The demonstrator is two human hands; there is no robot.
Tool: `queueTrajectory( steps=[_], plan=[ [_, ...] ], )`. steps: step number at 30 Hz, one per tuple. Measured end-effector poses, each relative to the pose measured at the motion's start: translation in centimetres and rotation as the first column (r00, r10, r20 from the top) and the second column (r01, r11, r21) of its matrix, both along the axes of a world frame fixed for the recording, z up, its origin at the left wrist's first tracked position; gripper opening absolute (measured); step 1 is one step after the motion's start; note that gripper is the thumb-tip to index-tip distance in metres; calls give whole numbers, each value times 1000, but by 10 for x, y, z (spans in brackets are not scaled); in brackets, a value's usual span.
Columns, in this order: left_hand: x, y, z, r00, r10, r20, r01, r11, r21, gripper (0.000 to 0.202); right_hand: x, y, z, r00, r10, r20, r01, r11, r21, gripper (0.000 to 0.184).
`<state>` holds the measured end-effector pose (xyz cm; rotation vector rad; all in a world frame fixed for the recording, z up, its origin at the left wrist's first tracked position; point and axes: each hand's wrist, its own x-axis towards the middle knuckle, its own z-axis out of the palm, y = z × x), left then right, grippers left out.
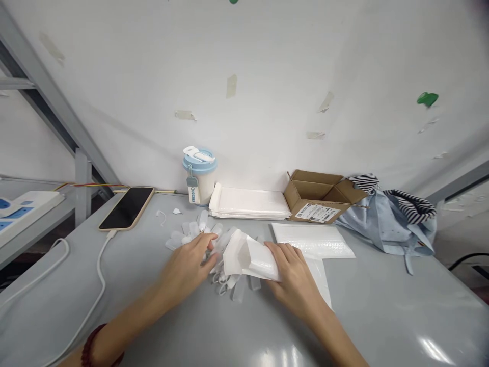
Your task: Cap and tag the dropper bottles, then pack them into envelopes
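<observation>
My right hand (293,272) is closed on a white bubble mailer (250,257), holding it with its mouth open toward the left. My left hand (189,265) reaches into a pile of small clear-wrapped white items (198,232) just beside the mailer's mouth. Its fingers are bent and blurred by motion, so what they hold is unclear. More small items lie under the mailer (235,288). A second flat mailer (311,239) lies just past my right hand.
A phone (127,207) on a white cable lies far left. A blue-lidded cup (199,176), a stack of white mailers (250,203) and an open cardboard box (319,196) line the wall. A blue cloth bag (389,219) sits at the right. The grey table (382,316) extends forward.
</observation>
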<state>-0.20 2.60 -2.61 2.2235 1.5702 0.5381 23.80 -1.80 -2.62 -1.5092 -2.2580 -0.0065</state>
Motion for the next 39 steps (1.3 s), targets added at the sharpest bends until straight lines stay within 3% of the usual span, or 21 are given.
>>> queueTrajectory(
  steps=[6, 8, 14, 18, 22, 27, 32, 39],
  plan=[
    [4, -1, 0, 999, 40, 19, -37, 994, -106, 8, -2, 0, -2, 999, -6, 49, 7, 1000, -25, 48],
    [4, 0, -1, 995, 78, 62, -70, 991, -111, 14, -1, 1, -3, 999, -9, 54, 11, 1000, -27, 49],
    [-3, -3, 10, 938, 80, 337, -63, 996, -61, 26, -1, 1, -3, 998, -20, 57, 23, 998, -52, 47],
    [1, -11, 16, 837, 17, 547, 61, 990, -124, 30, -5, 0, -1, 999, -1, 41, 3, 999, -46, 48],
    [6, -15, 15, 858, -15, 513, 134, 972, -195, 37, -7, -2, 0, 999, 21, 24, -20, 1000, -24, 49],
    [9, -14, 7, 887, 85, 455, -40, 993, -107, 35, -5, -4, 1, 1000, 18, -9, -18, 1000, -8, 49],
    [11, -15, 5, 839, 200, 507, -110, 973, -202, 28, -5, -4, 0, 1000, 17, 3, -17, 1000, 13, 50],
    [15, -21, 19, 807, 289, 514, -136, 939, -315, 36, -20, -9, -2, 976, 7, 219, -63, 967, 247, 53]
  ],
)
